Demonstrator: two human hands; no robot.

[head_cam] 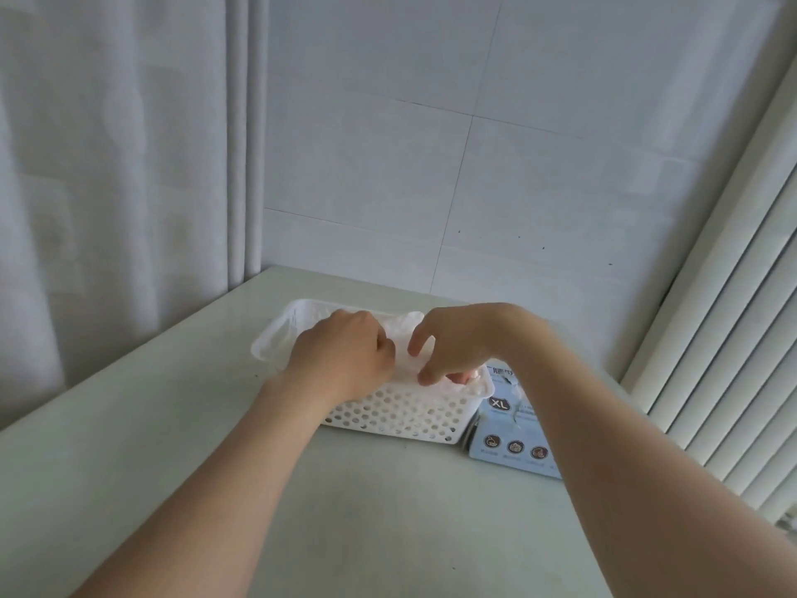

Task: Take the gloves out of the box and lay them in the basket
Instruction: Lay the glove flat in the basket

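A white perforated plastic basket point(401, 418) stands on the pale table. Thin whitish gloves point(405, 334) lie bunched inside it, reaching above its rim. My left hand point(345, 356) is over the basket with curled fingers gripping the glove material. My right hand point(457, 343) is beside it over the basket's right half, thumb and fingers pinching the same gloves. To the right of the basket lies the light blue glove box point(513, 438) marked XL, partly hidden by my right forearm.
The table point(172, 468) stretches wide to the left and toward me. A tiled wall point(474, 166) rises behind it, a curtain point(108, 166) hangs at the left, and window blinds point(733, 338) run along the right edge.
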